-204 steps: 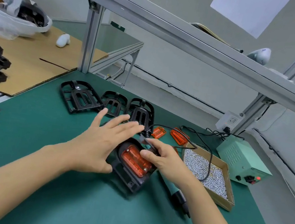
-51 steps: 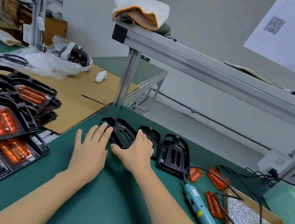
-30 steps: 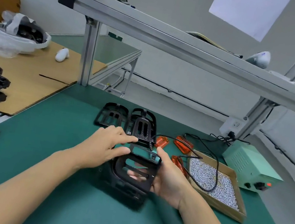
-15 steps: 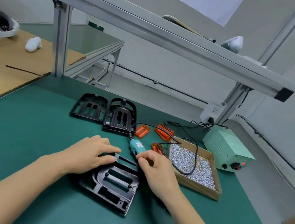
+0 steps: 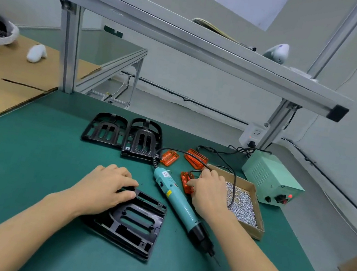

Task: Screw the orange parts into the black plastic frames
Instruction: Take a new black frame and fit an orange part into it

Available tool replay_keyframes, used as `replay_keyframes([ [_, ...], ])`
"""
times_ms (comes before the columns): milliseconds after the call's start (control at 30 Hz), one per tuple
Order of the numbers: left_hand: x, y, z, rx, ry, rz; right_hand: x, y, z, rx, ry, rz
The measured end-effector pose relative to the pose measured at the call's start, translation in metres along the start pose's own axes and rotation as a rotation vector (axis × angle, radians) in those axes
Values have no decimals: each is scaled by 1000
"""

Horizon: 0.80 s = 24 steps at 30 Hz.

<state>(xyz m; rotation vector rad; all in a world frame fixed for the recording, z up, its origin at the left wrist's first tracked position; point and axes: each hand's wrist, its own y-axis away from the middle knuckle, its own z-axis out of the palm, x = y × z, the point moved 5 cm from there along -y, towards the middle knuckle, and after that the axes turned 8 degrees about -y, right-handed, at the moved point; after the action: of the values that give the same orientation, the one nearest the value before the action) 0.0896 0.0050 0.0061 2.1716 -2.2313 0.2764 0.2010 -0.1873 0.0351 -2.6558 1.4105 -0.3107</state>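
A person's two bare forearms reach forward over a green work mat point(image 5: 16, 155).

The left hand point(image 5: 105, 188) lies palm down on the far left corner of a black plastic frame point(image 5: 134, 222), its fingers gently bent over the frame's far edge and pressing it flat to the mat. The frame lies flat, its slotted inner side up. Its long axis runs from the person toward the far edge of the mat, tilted a little to the right.

Between the two hands lies a teal electric screwdriver point(image 5: 176, 199), held by neither. Its long axis runs diagonally, with the black bit end pointing toward the person and to the right, and its cord end pointing away.

The right hand point(image 5: 207, 194) is curled, its fingertips pinching an orange part point(image 5: 185, 181) that lies on the mat just right of the screwdriver's far end.

Just right of the right hand sits a shallow cardboard box of small silver screws point(image 5: 241, 207).

Beyond the right hand lie two more orange parts point(image 5: 170, 157), well apart from the held frame. Beyond the left hand two more black frames point(image 5: 123, 135) lie side by side, touching, their rounded ends pointing away. Far right stands a pale green power supply point(image 5: 272, 178) with a red light.
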Motion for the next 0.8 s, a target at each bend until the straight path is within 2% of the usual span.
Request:
replay_keyframes([
  [133,-2,4,-4,29,70,-4,-1,-6,2,10,33,-32],
  [233,-2,6,-9,77,126,-10,4,-4,1,20,-77,-29],
  [333,0,8,-18,158,235,-23,11,2,-11,86,-477,55],
  [433,4,9,-27,247,535,-77,5,14,-22,90,-925,85],
  [533,10,5,-29,249,873,-187,-12,29,-33,57,-1067,6],
  [600,16,1,-26,181,1141,-266,-26,37,-40,102,-1054,-109],
  [667,23,0,-25,102,1382,-311,-42,45,-47,195,-904,-286],
  [800,30,1,-25,30,1595,-280,-64,61,-55,458,-470,-553],
])
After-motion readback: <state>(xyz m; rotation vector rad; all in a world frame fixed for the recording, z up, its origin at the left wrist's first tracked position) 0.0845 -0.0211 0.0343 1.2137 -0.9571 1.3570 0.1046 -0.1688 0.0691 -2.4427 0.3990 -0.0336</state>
